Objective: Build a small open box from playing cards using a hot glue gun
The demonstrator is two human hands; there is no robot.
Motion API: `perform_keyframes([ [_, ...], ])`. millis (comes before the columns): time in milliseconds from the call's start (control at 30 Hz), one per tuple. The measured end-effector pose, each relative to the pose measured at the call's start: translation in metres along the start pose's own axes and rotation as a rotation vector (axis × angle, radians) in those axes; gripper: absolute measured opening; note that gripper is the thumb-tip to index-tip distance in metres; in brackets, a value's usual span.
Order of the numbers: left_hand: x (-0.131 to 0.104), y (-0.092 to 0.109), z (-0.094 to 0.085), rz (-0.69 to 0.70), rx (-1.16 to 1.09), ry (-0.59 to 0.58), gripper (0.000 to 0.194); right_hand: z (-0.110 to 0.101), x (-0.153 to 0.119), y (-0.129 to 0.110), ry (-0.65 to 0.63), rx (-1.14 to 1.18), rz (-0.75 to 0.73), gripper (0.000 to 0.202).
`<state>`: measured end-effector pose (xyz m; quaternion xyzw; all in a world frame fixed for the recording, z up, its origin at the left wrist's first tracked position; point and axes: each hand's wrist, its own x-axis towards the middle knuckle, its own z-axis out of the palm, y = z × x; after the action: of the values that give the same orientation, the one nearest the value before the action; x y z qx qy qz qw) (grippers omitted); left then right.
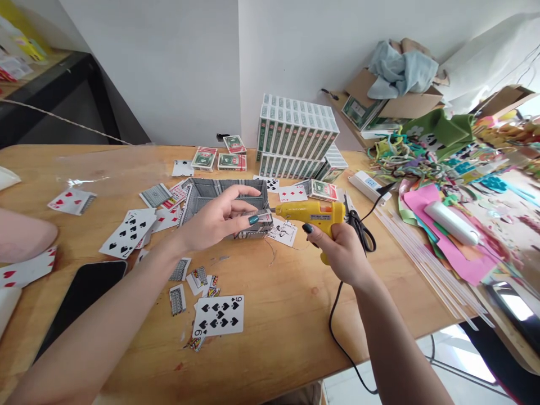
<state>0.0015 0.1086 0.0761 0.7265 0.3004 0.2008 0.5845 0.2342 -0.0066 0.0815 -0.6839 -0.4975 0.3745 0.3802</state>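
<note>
My right hand (343,253) is wrapped around the handle of a yellow hot glue gun (310,212). Its nozzle points left, at the fingertips of my left hand (215,222). Between thumb and fingers, my left hand pinches a small piece of playing card (264,216), partly hidden by the thumb. Just behind that hand stands an open-topped box made of grey-backed cards (202,190); my hand covers part of its front. A joker card (283,232) lies by the box's right corner. Nearer me are a nine of spades (219,316) and several cut card pieces (178,299).
Stacked card packs (295,132) stand against the wall. Scissors (349,205), a black cord (337,301), a power strip (370,185) and clear glue sticks (426,264) lie at right. A black phone (84,304) is at left, near another person's arm (25,233).
</note>
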Motion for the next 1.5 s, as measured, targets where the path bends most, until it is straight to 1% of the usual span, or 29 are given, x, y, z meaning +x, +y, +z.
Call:
perform_keyframes([
  [100, 0.0, 0.002, 0.0, 0.001, -0.005, 0.011, 0.051, 0.0, 0.0, 0.0, 0.007, 0.036, 0.013, 0.048],
  [233, -0.001, 0.005, 0.0, -0.002, -0.06, -0.019, 0.05, -0.003, 0.0, -0.003, -0.003, 0.094, 0.043, 0.047],
  [400, -0.003, 0.008, 0.0, -0.032, -0.055, -0.033, 0.052, -0.005, 0.0, -0.006, 0.01, 0.104, 0.059, 0.045],
  [533, -0.002, 0.008, 0.001, -0.044, -0.04, -0.024, 0.053, -0.006, 0.0, -0.001, 0.032, 0.024, 0.026, 0.043],
  [733, 0.0, 0.005, -0.001, -0.006, -0.076, -0.022, 0.05, -0.008, 0.002, 0.006, 0.072, -0.138, -0.055, 0.039],
  [767, -0.001, 0.005, -0.002, -0.006, -0.06, -0.016, 0.05, -0.009, 0.002, 0.008, 0.093, -0.17, -0.072, 0.039],
  [833, -0.001, 0.004, -0.005, 0.0, -0.014, -0.012, 0.053, -0.011, 0.004, 0.012, 0.182, -0.276, -0.122, 0.038],
  [933, -0.002, 0.0, -0.01, 0.03, 0.066, -0.004, 0.059, -0.014, 0.01, 0.026, 0.32, -0.543, -0.211, 0.031],
  [1033, 0.0, -0.005, -0.014, 0.018, 0.234, 0.048, 0.067, -0.012, 0.016, 0.047, 0.29, -0.783, -0.2, 0.027],
  [1133, 0.003, -0.008, -0.015, -0.009, 0.442, 0.089, 0.062, -0.007, 0.017, 0.065, 0.211, -0.944, -0.19, 0.031],
  [1233, 0.005, -0.009, -0.014, -0.006, 0.565, 0.089, 0.058, -0.002, 0.016, 0.075, 0.155, -0.994, -0.221, 0.037],
  [1333, 0.004, -0.009, -0.012, 0.025, 0.598, 0.065, 0.059, -0.002, 0.014, 0.079, 0.118, -0.967, -0.226, 0.044],
  [1400, 0.002, -0.009, -0.012, 0.032, 0.613, 0.059, 0.058, -0.004, 0.012, 0.076, 0.108, -0.963, -0.216, 0.053],
  [1500, -0.001, -0.01, -0.012, 0.023, 0.64, 0.061, 0.056, -0.006, 0.008, 0.063, 0.187, -0.934, -0.251, 0.064],
])
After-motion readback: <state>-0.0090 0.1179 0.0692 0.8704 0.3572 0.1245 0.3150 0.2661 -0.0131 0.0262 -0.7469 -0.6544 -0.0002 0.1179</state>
